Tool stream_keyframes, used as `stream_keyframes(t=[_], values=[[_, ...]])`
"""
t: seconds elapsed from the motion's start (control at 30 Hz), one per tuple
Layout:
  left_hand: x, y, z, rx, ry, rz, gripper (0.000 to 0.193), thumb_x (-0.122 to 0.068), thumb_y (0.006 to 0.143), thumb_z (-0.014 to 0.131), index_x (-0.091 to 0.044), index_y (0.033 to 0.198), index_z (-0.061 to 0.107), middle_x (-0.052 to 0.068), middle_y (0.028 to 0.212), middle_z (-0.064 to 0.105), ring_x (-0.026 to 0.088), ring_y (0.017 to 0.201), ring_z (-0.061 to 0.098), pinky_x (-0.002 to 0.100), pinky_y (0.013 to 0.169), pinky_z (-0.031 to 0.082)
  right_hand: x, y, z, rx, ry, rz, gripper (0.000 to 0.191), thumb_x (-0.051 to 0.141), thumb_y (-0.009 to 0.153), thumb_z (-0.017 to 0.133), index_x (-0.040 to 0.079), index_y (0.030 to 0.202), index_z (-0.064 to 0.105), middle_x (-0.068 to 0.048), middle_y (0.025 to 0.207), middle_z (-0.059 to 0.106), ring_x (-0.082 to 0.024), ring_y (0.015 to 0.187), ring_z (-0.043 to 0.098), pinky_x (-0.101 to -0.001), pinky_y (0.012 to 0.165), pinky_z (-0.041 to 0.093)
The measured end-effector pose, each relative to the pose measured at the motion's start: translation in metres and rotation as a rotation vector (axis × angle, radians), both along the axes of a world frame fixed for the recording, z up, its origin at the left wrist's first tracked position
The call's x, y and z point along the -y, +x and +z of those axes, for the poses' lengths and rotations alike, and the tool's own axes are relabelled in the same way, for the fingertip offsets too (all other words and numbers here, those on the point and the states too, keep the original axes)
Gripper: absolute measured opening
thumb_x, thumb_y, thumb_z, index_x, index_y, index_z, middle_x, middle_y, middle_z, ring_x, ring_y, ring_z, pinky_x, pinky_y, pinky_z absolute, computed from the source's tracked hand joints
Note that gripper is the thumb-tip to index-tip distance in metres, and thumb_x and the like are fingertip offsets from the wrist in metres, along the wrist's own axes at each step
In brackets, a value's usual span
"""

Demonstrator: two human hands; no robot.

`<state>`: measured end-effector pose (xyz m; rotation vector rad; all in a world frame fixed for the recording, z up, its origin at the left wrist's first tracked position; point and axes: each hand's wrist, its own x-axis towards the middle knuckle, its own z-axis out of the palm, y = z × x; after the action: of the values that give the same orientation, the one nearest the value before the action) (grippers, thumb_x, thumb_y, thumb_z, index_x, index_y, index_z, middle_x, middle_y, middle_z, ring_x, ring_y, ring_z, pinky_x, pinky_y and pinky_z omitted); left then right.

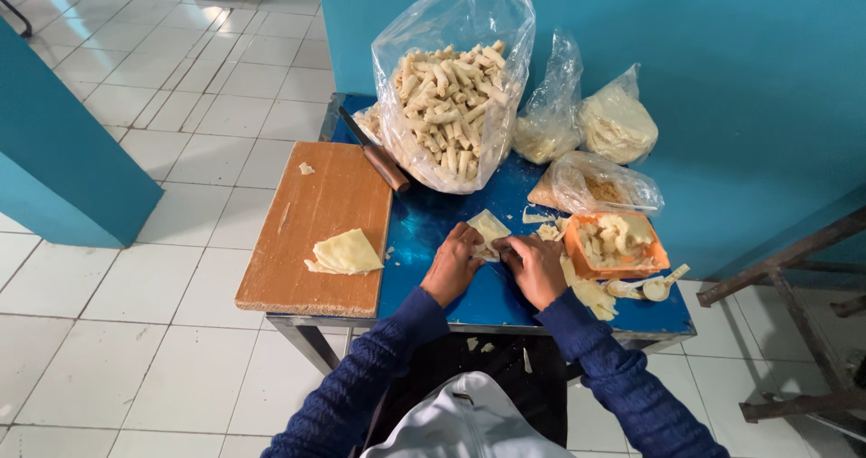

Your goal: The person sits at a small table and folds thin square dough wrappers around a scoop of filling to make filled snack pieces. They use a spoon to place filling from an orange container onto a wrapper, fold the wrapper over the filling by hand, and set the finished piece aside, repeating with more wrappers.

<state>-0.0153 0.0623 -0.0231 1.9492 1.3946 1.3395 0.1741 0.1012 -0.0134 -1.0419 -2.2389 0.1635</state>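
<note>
A pale square dough wrapper (488, 231) lies on the blue table (424, 232). My left hand (452, 264) and my right hand (535, 268) both press on its near edge, fingers curled over it as they roll it. A stack of cut wrappers (344, 253) rests on the wooden cutting board (307, 232) to the left. An orange tub (616, 244) with pale filling stands just right of my right hand. A big clear bag of finished rolls (451, 97) stands behind.
A knife (374, 154) lies at the board's far edge. Several smaller plastic bags (595, 183) of dough sit at the back right by the teal wall. A spoon (661, 286) and dough scraps lie right of the tub. Metal frame (794, 268) at far right; tiled floor on the left.
</note>
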Motion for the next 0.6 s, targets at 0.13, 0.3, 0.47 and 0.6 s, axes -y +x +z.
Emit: stream_keyframes(t=[0.13,0.3,0.47,0.6], values=[[-0.001,0.0,0.001,-0.012,0.024,-0.01,0.038,0.005,0.073,0.08,-0.001,0.105,0.06,0.016,0.109,0.059,0.034,0.091,0.067,0.042,0.078,0.055,0.005,-0.003,0.008,0.121,0.134,-0.01,0.016,0.013,0.086,0.072,0.018,0.101,0.074,0.003,0.098,0.077,-0.018,0.092,0.067,-0.0432,0.082,0.034],[0.0,0.0,0.007,-0.041,0.041,-0.021,0.036,0.003,0.072,0.081,0.001,0.103,0.062,0.017,0.11,0.058,0.037,0.099,0.062,0.043,0.084,0.052,0.002,-0.007,0.015,0.181,0.116,-0.049,0.005,0.018,0.092,0.071,0.019,0.097,0.072,0.003,0.092,0.076,-0.017,0.088,0.068,-0.0429,0.087,0.034],[0.001,-0.001,0.015,-0.102,0.128,-0.01,0.022,0.001,0.079,0.074,0.001,0.098,0.063,0.016,0.105,0.06,0.039,0.103,0.057,0.045,0.088,0.049,-0.017,-0.014,0.022,0.078,-0.118,-0.043,0.007,0.023,0.096,0.07,0.016,0.094,0.068,0.0,0.088,0.075,-0.023,0.084,0.069,-0.0416,0.077,0.041],[-0.009,-0.001,0.021,-0.186,0.149,0.078,0.004,0.001,0.085,0.066,-0.002,0.088,0.067,0.017,0.096,0.061,0.038,0.096,0.057,0.046,0.085,0.048,-0.023,-0.024,0.029,0.044,-0.034,-0.001,0.006,0.017,0.091,0.072,0.014,0.093,0.067,-0.003,0.087,0.071,-0.028,0.085,0.064,-0.041,0.077,0.044]])
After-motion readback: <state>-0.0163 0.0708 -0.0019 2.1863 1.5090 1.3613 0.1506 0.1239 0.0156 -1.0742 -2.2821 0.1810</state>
